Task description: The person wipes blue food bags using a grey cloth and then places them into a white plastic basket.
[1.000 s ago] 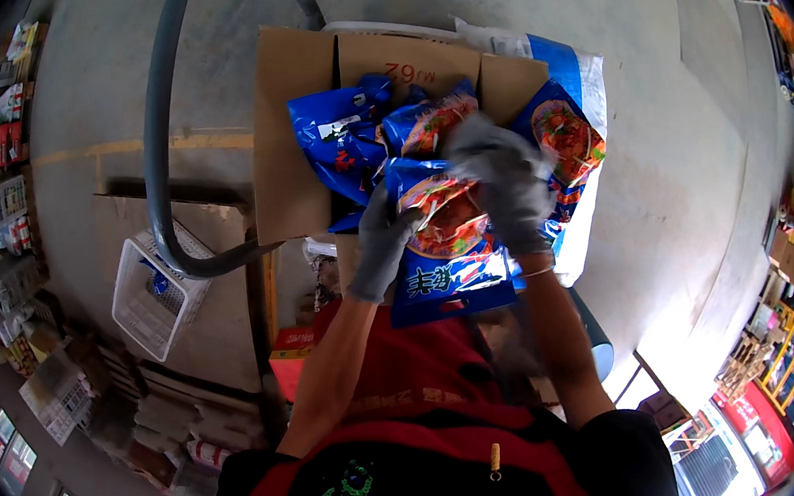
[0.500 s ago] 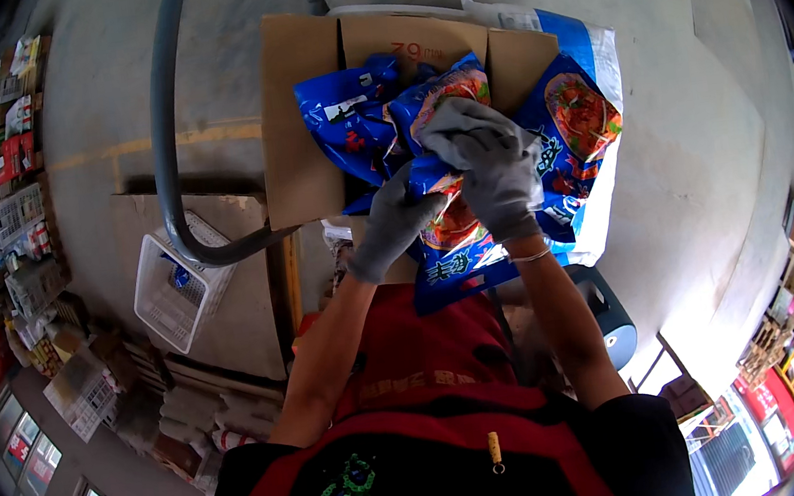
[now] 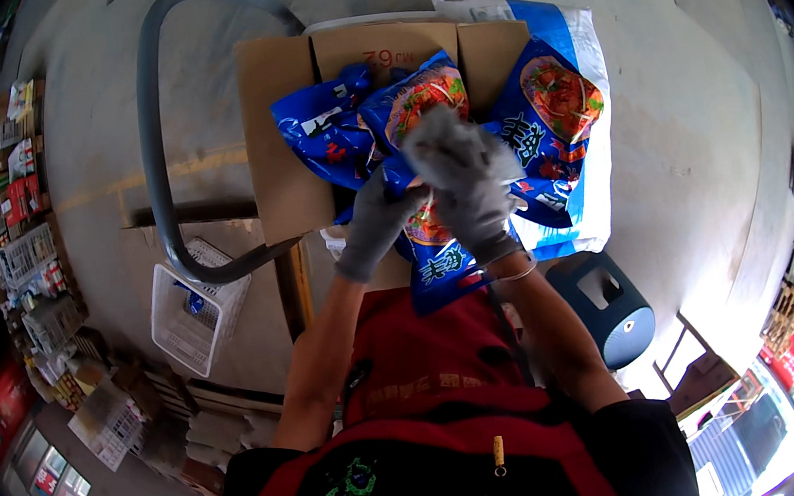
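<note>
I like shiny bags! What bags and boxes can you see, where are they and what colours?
Held bag: in both gloved hands, blue with red-orange food picture.
More bags: in the box behind, same blue.
Cardboard box: brown, open flaps, above the hands.
Shelf packets: far left, small, mixed colours.

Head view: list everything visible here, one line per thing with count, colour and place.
Packs: several, blue with red-orange food pictures, in and over the box; one held in both hands.
Box: one, brown cardboard, flaps open, top centre.
Sack: one, white and blue, behind and right of the box.
Cart handle: one, grey tube, curving left of the box.
Basket: one, white plastic, left of centre on the floor.
Stool: one, blue, lower right of the packs.
Shelves: stocked goods, mixed colours, left rim.
Floor: grey concrete.
Left hand: grey glove, gripping the held pack's left edge.
Right hand: grey glove, gripping the pack's top.
</note>
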`<state>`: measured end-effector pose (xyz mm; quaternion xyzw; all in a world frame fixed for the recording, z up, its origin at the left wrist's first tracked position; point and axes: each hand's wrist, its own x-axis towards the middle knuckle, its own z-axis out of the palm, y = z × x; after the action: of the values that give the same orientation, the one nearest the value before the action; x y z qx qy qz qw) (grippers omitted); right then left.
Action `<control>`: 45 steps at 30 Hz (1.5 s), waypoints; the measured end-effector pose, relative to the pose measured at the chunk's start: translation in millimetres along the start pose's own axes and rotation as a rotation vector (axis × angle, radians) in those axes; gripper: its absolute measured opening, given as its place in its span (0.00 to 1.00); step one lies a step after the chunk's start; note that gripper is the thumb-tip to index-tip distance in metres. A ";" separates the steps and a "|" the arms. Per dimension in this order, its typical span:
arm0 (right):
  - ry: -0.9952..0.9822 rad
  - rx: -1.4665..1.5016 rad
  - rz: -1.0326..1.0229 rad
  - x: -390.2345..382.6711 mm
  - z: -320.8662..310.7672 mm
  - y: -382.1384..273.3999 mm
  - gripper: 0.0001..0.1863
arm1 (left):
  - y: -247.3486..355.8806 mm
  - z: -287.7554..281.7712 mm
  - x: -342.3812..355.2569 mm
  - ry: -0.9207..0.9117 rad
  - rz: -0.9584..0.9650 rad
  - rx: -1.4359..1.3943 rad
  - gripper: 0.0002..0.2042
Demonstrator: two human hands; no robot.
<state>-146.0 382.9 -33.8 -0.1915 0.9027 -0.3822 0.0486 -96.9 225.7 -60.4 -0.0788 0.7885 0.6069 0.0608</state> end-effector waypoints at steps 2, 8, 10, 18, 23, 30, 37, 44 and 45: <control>0.114 0.024 -0.214 -7.2 35.5 -23.9 0.28 | -19.2 -1.2 -5.0 0.027 0.116 0.127 0.18; -0.036 -0.298 0.031 7.3 -7.3 18.8 0.27 | 15.0 -13.4 -14.3 0.079 -0.336 -0.543 0.16; -0.237 -0.490 0.183 10.6 -16.2 35.5 0.26 | 4.0 -10.1 -16.5 0.139 -0.348 -0.601 0.15; 0.091 0.035 0.116 27.1 -43.4 50.5 0.23 | -28.1 -39.9 -5.8 0.293 -0.448 -1.006 0.17; 0.069 -0.322 0.026 -28.0 22.6 -32.7 0.27 | 0.0 -38.1 8.6 0.227 -0.535 -1.068 0.16; -0.068 0.030 0.417 -268.4 80.1 12.5 0.24 | -16.1 -47.6 33.9 0.017 -0.329 -0.741 0.14; 0.381 -0.105 0.069 -64.9 50.8 -86.7 0.30 | 31.5 -41.8 67.6 -0.117 0.079 0.303 0.18; 0.331 -0.546 0.025 -77.0 161.1 -103.6 0.17 | 23.6 -61.1 128.9 -0.162 0.010 0.060 0.14; 0.266 -0.517 0.034 -95.6 169.6 -101.5 0.15 | 19.2 -58.7 132.3 -0.149 0.020 0.116 0.14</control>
<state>13.2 241.2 -86.7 -0.1308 0.9717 -0.1602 -0.1141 -230.4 167.1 -52.6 -0.0219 0.8164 0.5650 0.1174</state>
